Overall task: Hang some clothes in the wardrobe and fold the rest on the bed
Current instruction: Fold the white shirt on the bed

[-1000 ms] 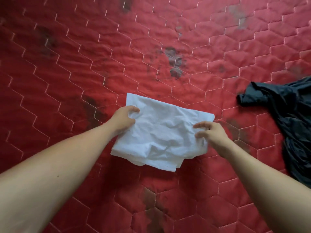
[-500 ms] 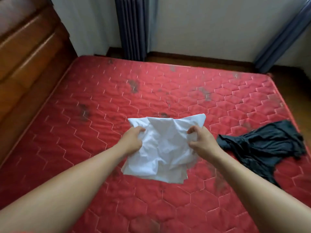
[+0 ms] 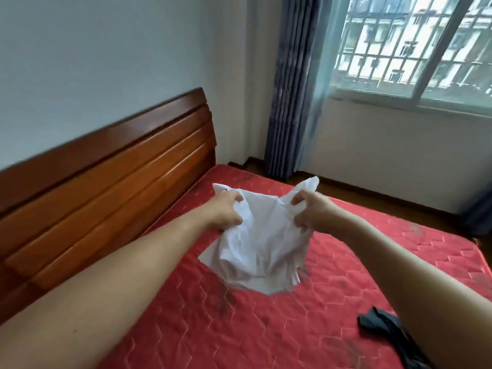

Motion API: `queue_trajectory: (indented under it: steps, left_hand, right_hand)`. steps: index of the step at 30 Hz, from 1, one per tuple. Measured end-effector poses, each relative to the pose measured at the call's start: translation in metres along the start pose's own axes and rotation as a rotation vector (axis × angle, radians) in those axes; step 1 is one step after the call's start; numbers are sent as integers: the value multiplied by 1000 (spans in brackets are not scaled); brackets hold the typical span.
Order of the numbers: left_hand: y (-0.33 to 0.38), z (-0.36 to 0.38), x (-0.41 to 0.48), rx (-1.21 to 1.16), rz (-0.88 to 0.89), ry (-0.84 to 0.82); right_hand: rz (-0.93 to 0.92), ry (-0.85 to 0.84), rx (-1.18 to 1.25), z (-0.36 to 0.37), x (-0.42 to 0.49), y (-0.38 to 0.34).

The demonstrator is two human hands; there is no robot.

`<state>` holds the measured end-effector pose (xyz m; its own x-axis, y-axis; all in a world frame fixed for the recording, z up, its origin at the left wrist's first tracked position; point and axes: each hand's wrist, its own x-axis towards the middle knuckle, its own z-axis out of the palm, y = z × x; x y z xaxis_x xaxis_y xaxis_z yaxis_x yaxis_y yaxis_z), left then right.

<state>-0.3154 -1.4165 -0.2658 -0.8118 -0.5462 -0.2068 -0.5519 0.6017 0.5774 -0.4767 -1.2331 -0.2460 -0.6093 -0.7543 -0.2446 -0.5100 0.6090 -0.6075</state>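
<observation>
Right now the left hand (image 3: 226, 211) and the right hand (image 3: 308, 214) are each bunching an upper corner of the white garment (image 3: 258, 249). Both grips are closing tightly on cloth, with the fingers curling into it. The garment is hanging between them over the middle of the bed (image 3: 346, 288), closer to the headboard edge than to the right edge. Whether its lowest fold is brushing the mattress or hanging just clear, I cannot tell.

Holding it by two high points is probably letting its weight pull it open, so it can be shaken out and judged for folding or hanging. The fabric is looking thin, soft and heavily creased, and several layers are fanning out at the bottom.

The bed is showing a red quilted surface stitched in hexagons, with dark smudges. A dark garment (image 3: 383, 326) is lying crumpled near the bed's near right edge, partly hidden by the right forearm. The glossy, grooved wooden headboard (image 3: 106, 182) is running along the left edge. A pleated grey-blue curtain (image 3: 290, 102) is hanging past the far corner.
</observation>
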Motion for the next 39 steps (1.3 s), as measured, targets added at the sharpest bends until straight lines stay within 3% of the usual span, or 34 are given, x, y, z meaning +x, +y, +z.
queue_trajectory:
  steps: [8, 15, 21, 29, 34, 39]
  left_hand:
    - [-98, -103, -177, 19, -262, 216]
    - [-204, -147, -402, -124, -615, 520]
    - [-276, -148, -611, -179, -880, 735]
    - [-318, -110, -857, -195, -1164, 947]
    - [-331, -89, -954, -187, -1365, 995]
    - [-347, -73, -1023, -236, -1512, 1082]
  right_hand:
    - [-317, -218, -67, 61, -43, -175]
    - [-659, -471, -177, 203, -123, -350]
    - [-899, -706, -238, 340, -252, -472]
    - [-1221, -948, -313, 499, -453, -573]
    - [-1248, -1101, -269, 567, -550, -612]
    - [-1529, -1109, -348, 623, -617, -648]
